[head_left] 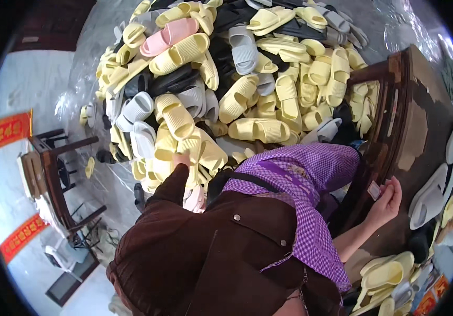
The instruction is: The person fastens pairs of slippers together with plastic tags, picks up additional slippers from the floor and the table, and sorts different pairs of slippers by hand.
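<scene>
Admittedly, I cannot tell if the obscured left hand grips yellow slippers; the right hand's fingers pinch a label.

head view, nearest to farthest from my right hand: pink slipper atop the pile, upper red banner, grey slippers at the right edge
1. Grey slippers, just right of the right hand
2. Pink slipper, upper left
3. Upper red banner, far left
</scene>
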`<state>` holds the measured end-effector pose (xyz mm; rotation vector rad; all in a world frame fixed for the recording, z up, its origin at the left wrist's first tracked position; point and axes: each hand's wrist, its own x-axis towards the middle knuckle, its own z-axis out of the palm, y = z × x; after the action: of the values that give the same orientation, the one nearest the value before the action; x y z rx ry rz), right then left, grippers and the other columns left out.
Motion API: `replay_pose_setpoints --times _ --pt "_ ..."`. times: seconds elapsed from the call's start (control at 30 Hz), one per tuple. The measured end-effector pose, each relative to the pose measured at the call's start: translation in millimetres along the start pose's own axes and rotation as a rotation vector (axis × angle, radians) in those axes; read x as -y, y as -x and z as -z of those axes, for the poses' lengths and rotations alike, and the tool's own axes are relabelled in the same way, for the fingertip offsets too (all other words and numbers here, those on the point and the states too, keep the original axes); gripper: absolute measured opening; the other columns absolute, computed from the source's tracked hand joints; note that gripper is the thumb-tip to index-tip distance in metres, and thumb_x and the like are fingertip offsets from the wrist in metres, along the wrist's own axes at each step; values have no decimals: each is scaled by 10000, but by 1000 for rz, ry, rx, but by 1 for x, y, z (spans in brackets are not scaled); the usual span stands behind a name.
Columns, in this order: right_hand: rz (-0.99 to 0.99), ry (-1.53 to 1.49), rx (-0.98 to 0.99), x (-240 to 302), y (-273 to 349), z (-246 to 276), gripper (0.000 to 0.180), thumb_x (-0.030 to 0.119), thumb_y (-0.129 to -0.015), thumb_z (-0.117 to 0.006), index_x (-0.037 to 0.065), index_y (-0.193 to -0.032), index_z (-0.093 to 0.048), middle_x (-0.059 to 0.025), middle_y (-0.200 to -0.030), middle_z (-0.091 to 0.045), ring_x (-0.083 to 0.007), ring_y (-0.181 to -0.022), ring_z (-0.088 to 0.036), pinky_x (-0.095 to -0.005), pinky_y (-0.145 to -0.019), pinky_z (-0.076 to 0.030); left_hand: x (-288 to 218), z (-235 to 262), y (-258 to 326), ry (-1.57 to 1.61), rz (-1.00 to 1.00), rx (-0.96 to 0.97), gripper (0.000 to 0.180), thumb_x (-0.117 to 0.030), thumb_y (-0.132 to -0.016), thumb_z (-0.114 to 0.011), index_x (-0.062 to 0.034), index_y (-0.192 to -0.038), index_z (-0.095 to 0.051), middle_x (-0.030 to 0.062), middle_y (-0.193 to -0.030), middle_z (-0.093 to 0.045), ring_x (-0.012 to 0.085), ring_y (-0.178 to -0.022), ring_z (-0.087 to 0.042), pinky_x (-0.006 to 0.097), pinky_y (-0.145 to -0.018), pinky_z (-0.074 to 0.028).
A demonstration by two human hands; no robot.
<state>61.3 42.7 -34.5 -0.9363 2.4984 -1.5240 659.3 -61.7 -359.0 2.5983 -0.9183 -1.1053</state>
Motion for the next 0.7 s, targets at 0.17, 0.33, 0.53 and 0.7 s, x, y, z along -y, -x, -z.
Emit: replay_pose_setpoints --times 0.17,0.33,0.53,0.7 --pt "-8 98 38 -11 6 3 202 58 -924 -484 7 -1068 -617 -62 -893 -626 -101 -745 -562 -235 -669 -476 -50 5 17 15 79 -309 549 -443 -761 -602 76 -939 -609 260 -968 -617 365 -971 -579 419 -840 -444" --pt "-38 28 12 -3 11 1 200 55 -923 -485 3 -1064 -616 -60 -883 -625 -99 -734 -558 -232 -667 -476 -81 10 2 -36 90 -397 553 -440 -778 -532 64 -993 -612 257 -1012 -612 371 -988 -575 409 -836 -449" --pt "13 -7 -95 -6 31 27 178 17 -909 -483 -11 -1030 -611 -57 -855 -619 -88 -715 -557 -217 -659 -475 -174 -14 -18 -81 -76 -19 599 -506 -888 -458 9 -1188 -523 173 -1082 -607 280 -960 -587 355 -848 -443" --pt "-135 -292 -25 6 42 20 166 -8 -896 -480 -15 -1005 -605 -47 -822 -612 -83 -691 -562 -200 -640 -472 -75 -2 -161 -1706 -1175 -725 186 -133 -865 -481 -61 -839 -651 44 -752 -603 140 -614 -561 338 -550 -469"
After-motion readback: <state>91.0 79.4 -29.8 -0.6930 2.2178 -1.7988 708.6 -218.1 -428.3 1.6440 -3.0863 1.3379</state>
